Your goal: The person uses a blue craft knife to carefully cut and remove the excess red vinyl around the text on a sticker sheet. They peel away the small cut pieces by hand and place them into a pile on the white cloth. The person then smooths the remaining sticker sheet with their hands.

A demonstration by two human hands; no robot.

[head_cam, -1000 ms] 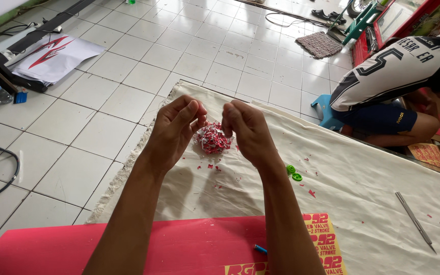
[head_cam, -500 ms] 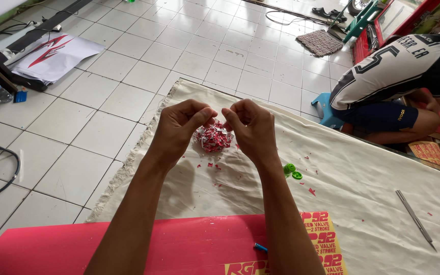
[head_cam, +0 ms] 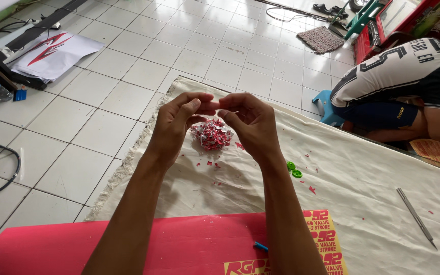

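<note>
Here the left hand [head_cam: 179, 122] and right hand [head_cam: 250, 122] meet fingertip to fingertip, pinched together on something too small to make out. Just below them, a crinkled heap of red-and-silver scraps [head_cam: 211, 134] lies on the coarse, fringed cream cloth [head_cam: 362, 173]. Two green plastic rings [head_cam: 294, 169] and a slim metal tool [head_cam: 416, 218] rest nearby; a glossy red sheet [head_cam: 179, 247] covers the near edge.

Two bare forearms rise from the bottom edge of the frame toward its centre. The left hand [head_cam: 176, 125] and right hand [head_cam: 250, 125] wear no gloves, rings, watches or sleeves. Fingernails are short and unpainted.
</note>
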